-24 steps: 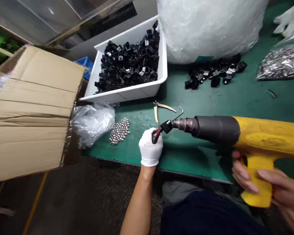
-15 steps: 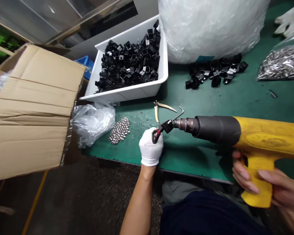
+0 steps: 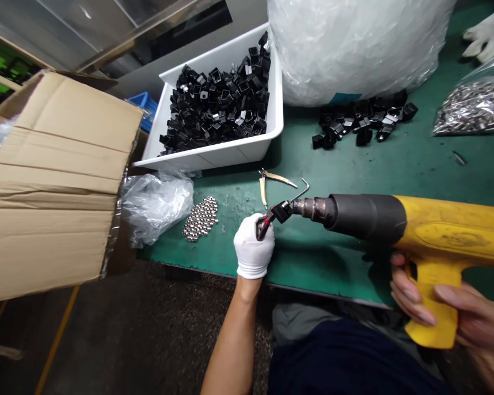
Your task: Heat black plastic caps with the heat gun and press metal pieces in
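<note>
My left hand [image 3: 253,247], in a white glove, is closed round red-and-black handled pliers [image 3: 264,227] over the green table. In the pliers' jaws is a small black part [image 3: 281,210]. A bent hex key [image 3: 300,193] sticks out up and to the right beside that part. My right hand [image 3: 448,307], ungloved, is wrapped round the grip of a yellow heat gun [image 3: 456,230]. The gun's metal nozzle [image 3: 313,209] points left, its tip right at the black part. Cutters with cream handles [image 3: 276,178] lie open just beyond.
A white bin [image 3: 230,156] of black parts stands at the back, with loose black parts [image 3: 364,120] to its right. Around them are a large plastic bag [image 3: 354,49], bagged metal pieces [image 3: 473,104], small metal pieces [image 3: 201,218], crumpled plastic [image 3: 158,203] and a cardboard box [image 3: 53,192].
</note>
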Tool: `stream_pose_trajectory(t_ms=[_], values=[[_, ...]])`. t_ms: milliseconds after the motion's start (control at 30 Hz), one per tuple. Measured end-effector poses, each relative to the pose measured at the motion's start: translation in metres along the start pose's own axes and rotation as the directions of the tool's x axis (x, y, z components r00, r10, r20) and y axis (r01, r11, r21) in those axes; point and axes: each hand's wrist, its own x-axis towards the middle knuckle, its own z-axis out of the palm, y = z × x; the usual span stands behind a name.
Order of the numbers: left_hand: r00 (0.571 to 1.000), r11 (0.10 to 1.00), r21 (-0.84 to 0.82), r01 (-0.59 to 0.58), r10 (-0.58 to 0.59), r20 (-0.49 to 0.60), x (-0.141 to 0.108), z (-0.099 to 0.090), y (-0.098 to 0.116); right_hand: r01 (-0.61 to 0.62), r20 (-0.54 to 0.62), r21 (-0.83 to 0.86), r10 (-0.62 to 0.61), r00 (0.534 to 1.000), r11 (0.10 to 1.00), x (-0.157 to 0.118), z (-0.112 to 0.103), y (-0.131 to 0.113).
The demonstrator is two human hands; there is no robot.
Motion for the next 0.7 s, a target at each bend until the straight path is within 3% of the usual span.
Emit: stream_pose_trajectory(t_ms=[700], values=[[1.000, 1.000, 0.011, -0.021, 0.021, -0.006, 0.0001, 0.0000, 0.0002, -0.010, -0.002, 0.049, 0.010, 1.000, 0.999, 0.0008, -0.0018, 0.0024]])
